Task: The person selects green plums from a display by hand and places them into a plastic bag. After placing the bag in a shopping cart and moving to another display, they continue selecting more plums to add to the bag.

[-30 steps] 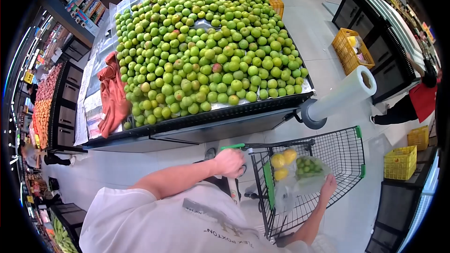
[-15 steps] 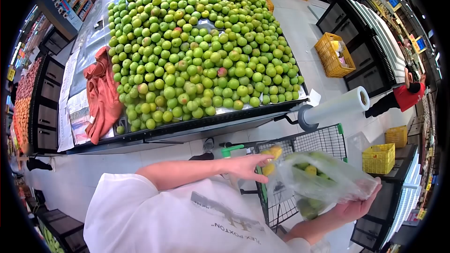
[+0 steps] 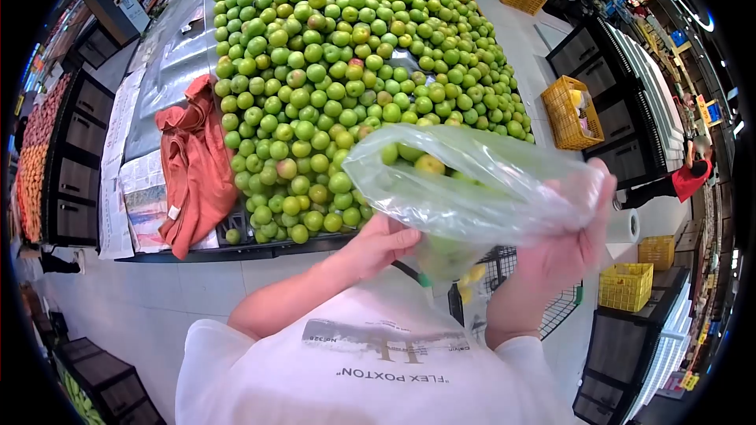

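A clear plastic bag (image 3: 472, 189) with several green fruits inside is stretched out in front of the chest, over the near edge of the fruit pile. My right hand (image 3: 571, 220), on the right of the view, is closed on the bag's gathered plastic. At the bag's lower left edge, my left hand (image 3: 383, 244) has its thumb and fingers pressed together on the plastic. Behind the bag lies a large heap of green fruits (image 3: 315, 94). A red cloth (image 3: 193, 165) rests on the display's left side.
A wire shopping cart (image 3: 500, 267) with yellow items stands below the bag. Yellow crates (image 3: 626, 285) are on the right, one orange crate (image 3: 571, 114) beside the dark cabinets. A roll of bags (image 3: 626, 227) is at the right. A person in red (image 3: 691, 177) stands farther right.
The bag has gone from above the cart up and left to the fruit pile's edge. My left hand has moved from the yellow items to the bag. My right hand has risen with the bag.
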Action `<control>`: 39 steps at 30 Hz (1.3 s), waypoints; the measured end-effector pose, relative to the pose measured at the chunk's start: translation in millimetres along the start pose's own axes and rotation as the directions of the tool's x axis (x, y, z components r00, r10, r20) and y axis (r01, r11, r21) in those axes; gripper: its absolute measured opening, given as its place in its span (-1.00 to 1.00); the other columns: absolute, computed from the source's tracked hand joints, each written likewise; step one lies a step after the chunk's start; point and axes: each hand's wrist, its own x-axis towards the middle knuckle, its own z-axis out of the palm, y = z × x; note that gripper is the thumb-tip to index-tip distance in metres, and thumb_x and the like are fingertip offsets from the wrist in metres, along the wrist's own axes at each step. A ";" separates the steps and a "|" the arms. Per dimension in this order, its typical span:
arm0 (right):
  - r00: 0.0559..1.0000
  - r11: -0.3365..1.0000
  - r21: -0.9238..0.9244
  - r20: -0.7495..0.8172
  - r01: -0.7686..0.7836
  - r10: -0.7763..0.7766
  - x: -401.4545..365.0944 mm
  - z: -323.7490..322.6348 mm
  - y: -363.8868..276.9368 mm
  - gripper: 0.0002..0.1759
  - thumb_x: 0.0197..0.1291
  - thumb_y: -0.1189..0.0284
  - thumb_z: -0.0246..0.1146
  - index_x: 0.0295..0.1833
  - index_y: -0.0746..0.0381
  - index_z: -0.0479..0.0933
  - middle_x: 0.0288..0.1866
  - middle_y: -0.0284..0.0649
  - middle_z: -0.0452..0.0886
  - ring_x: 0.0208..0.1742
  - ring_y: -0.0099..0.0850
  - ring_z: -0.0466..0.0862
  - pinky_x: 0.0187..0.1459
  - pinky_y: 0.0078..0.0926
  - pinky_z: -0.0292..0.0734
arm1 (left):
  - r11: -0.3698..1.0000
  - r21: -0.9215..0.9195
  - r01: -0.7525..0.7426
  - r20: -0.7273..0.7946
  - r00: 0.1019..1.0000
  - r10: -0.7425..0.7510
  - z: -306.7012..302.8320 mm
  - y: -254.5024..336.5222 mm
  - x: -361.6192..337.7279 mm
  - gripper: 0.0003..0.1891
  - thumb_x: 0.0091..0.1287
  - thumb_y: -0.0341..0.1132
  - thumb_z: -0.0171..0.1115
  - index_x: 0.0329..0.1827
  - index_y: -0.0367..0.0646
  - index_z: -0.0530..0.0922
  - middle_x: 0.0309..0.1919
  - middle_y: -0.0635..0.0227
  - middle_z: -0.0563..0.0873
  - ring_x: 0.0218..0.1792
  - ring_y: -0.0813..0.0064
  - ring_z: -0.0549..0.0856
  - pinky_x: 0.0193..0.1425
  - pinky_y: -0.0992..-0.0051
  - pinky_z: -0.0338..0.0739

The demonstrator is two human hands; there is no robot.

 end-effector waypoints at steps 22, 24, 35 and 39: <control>0.864 0.804 -0.385 0.032 -0.454 0.503 81.5 -48.4 116.3 -0.71 0.63 0.28 0.14 -0.20 0.20 0.54 -0.37 -0.56 0.50 -0.38 -0.79 0.35 -0.34 -0.75 0.21 | 0.940 0.305 -0.153 -0.551 0.777 0.305 -37.7 74.2 -31.7 -0.19 0.23 -0.59 0.45 0.56 -0.29 0.27 0.38 0.14 0.54 0.32 0.34 0.59 0.31 0.39 0.59; 0.886 0.725 -0.588 0.029 -0.360 0.463 77.5 -46.8 121.1 -0.70 0.63 0.29 0.14 -0.23 0.19 0.52 -0.42 -0.60 0.41 -0.41 -0.80 0.24 -0.37 -0.75 0.11 | 0.875 0.440 -0.203 -0.528 0.730 0.435 -38.4 75.6 -27.2 -0.14 0.20 -0.57 0.46 0.59 -0.27 0.23 0.38 0.13 0.53 0.34 0.34 0.58 0.32 0.39 0.59; 0.831 0.259 -0.887 -0.208 -0.383 0.515 78.5 -72.0 124.3 -0.78 0.52 0.39 0.25 -0.17 0.32 0.58 -0.52 -0.37 0.51 -0.49 -0.59 0.48 -0.42 -0.58 0.38 | 0.567 0.823 -0.039 -0.386 0.694 0.608 -62.7 119.3 -2.2 -0.81 0.44 -0.51 0.36 0.06 -0.29 0.61 -0.18 0.51 0.70 -0.22 0.78 0.60 -0.16 0.71 0.49; 0.972 -0.019 -0.971 0.236 0.237 0.007 82.4 -47.3 119.9 -0.76 0.32 0.52 0.36 0.07 0.32 0.59 -0.13 -0.13 0.67 -0.17 -0.19 0.68 -0.25 -0.33 0.60 | 0.497 0.866 -0.052 -0.341 0.667 0.663 -51.3 119.5 3.5 -0.89 0.48 -0.50 0.33 -0.02 -0.28 0.59 -0.27 0.55 0.66 -0.31 0.81 0.56 -0.24 0.72 0.44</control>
